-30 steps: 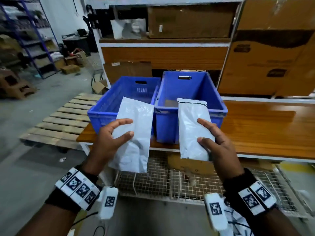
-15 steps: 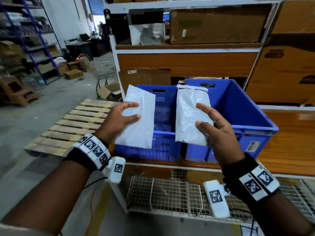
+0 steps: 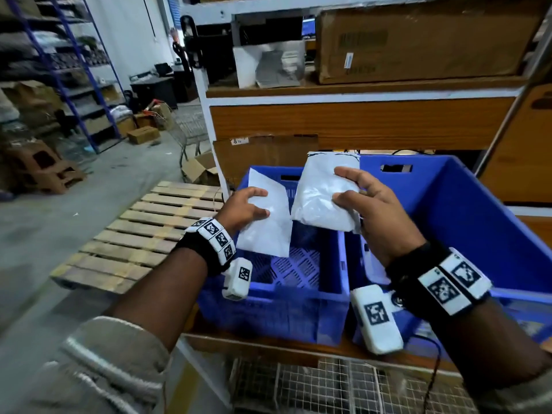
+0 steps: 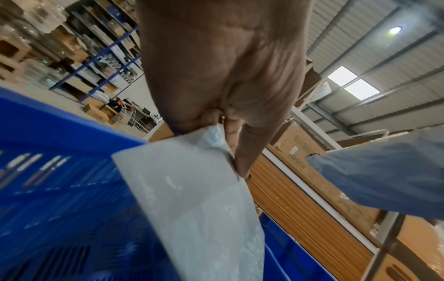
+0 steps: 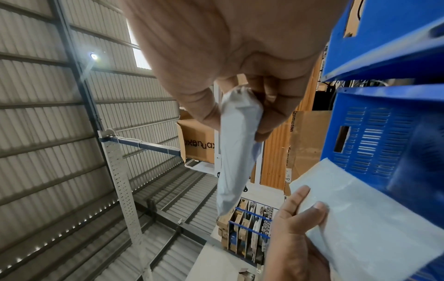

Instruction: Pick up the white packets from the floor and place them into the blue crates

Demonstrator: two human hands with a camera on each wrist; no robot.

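Observation:
Two blue crates stand side by side on a wooden shelf: the left crate and the larger right crate. My left hand grips a flat white packet over the left crate's open top. In the left wrist view the same packet hangs from thumb and fingers above the crate. My right hand holds a fuller white packet above the wall between the two crates. The right wrist view shows that packet pinched at its end.
A wooden pallet lies on the floor to the left. Cardboard boxes fill the shelf above the crates. A wire mesh rack sits under the wooden shelf. Blue racking lines the far left wall.
Both hands have carried their packets forward and over the crates. The view has closed in on the shelf, and the packets now tilt flatter above the crate openings.

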